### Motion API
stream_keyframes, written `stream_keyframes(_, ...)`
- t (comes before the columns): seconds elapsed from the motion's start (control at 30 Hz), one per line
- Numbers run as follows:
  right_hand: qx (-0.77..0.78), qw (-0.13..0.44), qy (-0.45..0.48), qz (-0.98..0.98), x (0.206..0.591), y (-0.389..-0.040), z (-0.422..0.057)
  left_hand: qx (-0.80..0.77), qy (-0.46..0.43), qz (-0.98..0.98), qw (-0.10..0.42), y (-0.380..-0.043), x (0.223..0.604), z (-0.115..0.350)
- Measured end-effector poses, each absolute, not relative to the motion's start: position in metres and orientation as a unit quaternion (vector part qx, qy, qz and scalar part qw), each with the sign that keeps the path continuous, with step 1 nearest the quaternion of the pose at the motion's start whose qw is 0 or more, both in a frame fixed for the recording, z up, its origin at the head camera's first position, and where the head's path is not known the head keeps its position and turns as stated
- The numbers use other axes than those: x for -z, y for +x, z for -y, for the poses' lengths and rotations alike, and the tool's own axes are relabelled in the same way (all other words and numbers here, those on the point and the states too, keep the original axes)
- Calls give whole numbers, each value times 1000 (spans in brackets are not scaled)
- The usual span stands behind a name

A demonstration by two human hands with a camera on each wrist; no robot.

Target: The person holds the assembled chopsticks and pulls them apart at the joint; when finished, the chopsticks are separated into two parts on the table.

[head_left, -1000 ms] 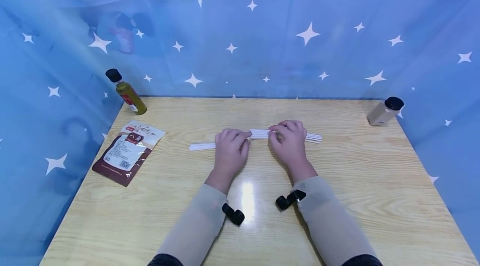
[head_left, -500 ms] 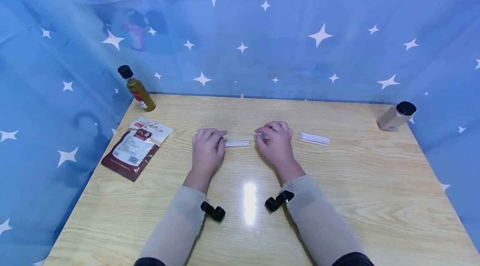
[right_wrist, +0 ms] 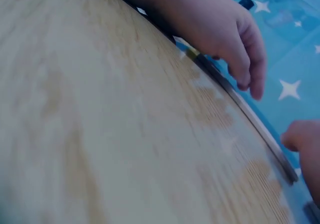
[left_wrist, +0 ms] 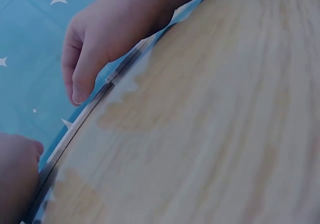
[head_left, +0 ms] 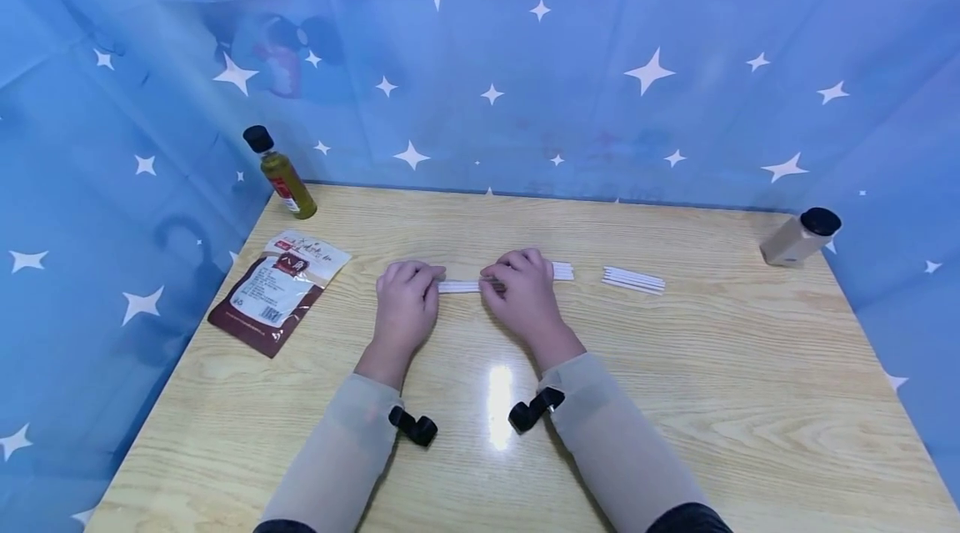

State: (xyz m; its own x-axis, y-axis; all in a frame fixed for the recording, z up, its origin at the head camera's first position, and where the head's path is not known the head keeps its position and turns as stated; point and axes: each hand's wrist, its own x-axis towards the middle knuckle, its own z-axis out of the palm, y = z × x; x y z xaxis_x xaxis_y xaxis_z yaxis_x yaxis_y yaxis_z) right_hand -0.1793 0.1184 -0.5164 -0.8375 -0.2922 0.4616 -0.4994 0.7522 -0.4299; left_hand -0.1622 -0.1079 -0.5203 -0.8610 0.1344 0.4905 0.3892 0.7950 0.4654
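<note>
Several thin white sticks lie in a row along the table, between my two hands. My left hand pinches their left end with thumb and fingers, and covers that end. My right hand, fingers bent down, pinches the row near its right end. A second group of white sticks shows just right of the right hand, partly hidden under it. In the left wrist view the right hand has its fingertips right at the sticks. In the right wrist view the left hand reaches down to them.
Farther right lies another group of white sticks. A brown and white food packet lies at the left, with a green oil bottle behind it. A black-capped jar stands at the back right. A blue star-patterned cloth hangs behind the table.
Both hands have moved left along the row, leaving one group of sticks uncovered at the right. Most recently the right hand has come closer to the left. The head view has turned slightly.
</note>
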Motion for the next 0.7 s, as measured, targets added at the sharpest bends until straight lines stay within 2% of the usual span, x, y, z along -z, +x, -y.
stream_keyframes(0.2,-246,187,262,914,517,-178,-115,296,-138,925,193,-163,522,107)
stream_keyframes(0.47,-229,206,284,908,519,-179,-117,294,-143,922,209,-165,523,105)
stream_keyframes(0.7,-240,205,287,905,518,-178,-113,290,-134,927,198,-164,521,106)
